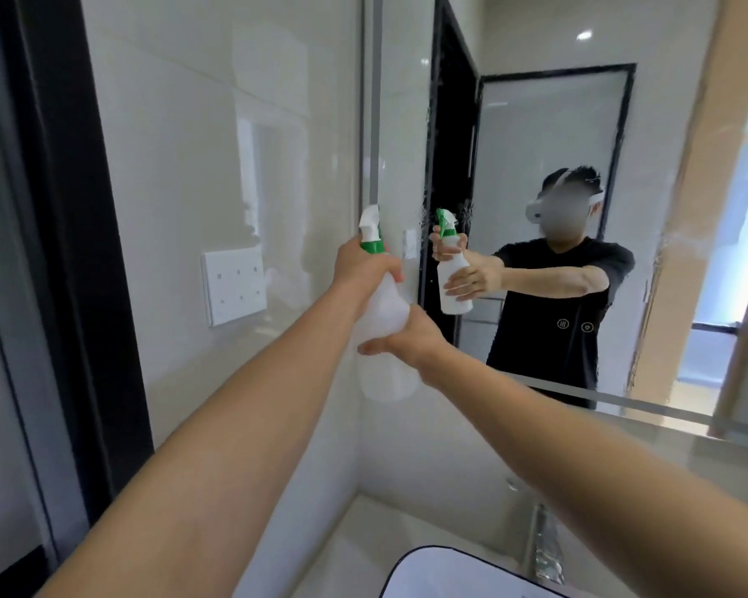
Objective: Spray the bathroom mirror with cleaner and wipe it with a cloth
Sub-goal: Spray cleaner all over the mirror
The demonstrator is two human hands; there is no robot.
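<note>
White spray bottle (383, 312) in both hands, seemingly aimed at mirror (536, 123)

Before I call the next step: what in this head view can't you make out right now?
- Cloth: none in the head view; its place is unknown.
- Spray bottle trigger: hidden behind the left hand.
- Liquid level: the bottle's body is blurred, and the right hand covers part.
- Mirror: cut off by the right edge.
- Sink: mostly below the bottom edge.

The spray bottle (385, 338) is translucent white with a green collar, the wall plate (233, 283) white, the door frame (83, 209) black.
</note>
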